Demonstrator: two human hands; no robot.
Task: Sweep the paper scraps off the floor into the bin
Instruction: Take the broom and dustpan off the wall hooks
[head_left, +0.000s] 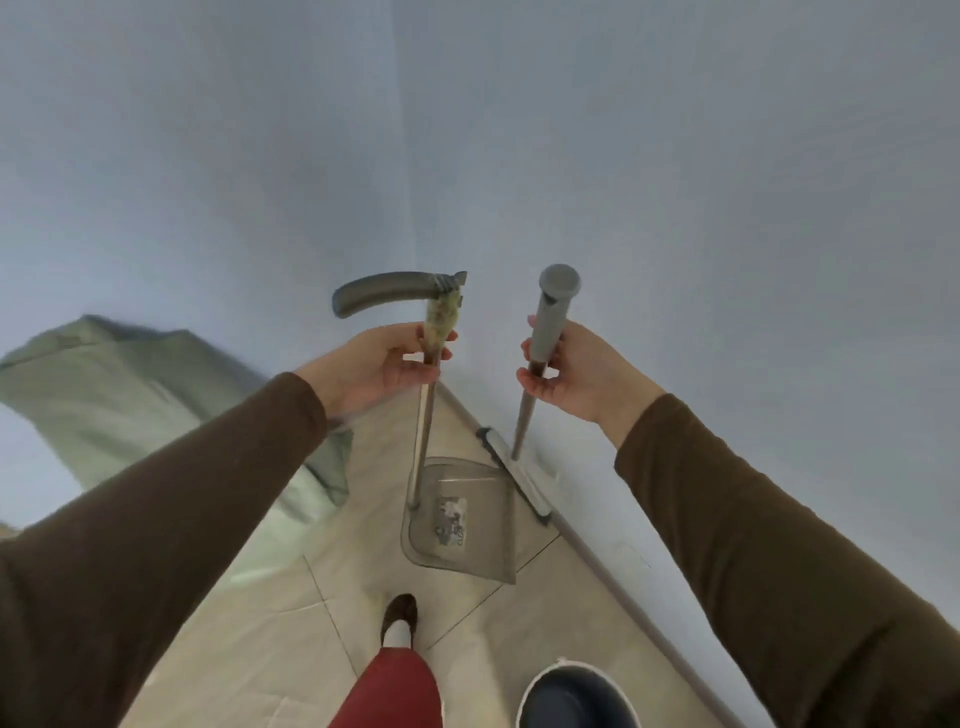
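Left hand (387, 361) gripping the upright dustpan handle (427, 415) below its curved grey grip; right hand (574, 371) gripping the broom handle (545, 332). Hands apart, level. Dustpan (457, 514) on the tiled floor (270, 623), paper scraps (451, 522) inside; broom head (514, 475) against the wall. Bin (576, 696) at lower right.
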